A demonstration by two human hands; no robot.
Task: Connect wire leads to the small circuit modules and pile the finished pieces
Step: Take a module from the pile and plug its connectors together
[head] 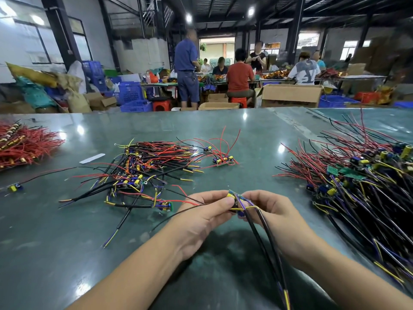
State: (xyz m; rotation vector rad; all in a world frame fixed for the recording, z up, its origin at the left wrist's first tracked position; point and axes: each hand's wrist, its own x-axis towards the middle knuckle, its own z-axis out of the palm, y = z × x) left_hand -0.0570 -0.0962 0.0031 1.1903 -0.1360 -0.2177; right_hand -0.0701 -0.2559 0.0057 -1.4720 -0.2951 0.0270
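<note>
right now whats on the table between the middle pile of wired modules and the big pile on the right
In the head view, a small cluster of modules with red leads lies between the middle pile and the right pile; otherwise bare green table.

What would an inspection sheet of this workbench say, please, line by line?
Surface: dark green glossy table, reflecting the ceiling lamps.
Job's things: one small circuit module held between both hands; a middle pile of wired modules; a large right pile; a small group of modules with red leads.
Clutter: a white strip; a lone module at the left edge.
Hands: left hand and right hand both pinch the module.
Cables: black sheathed leads run from the module toward the camera; a bundle of red wires lies far left.
Surroundings: workers at other tables, cardboard boxes, blue crates.
</note>
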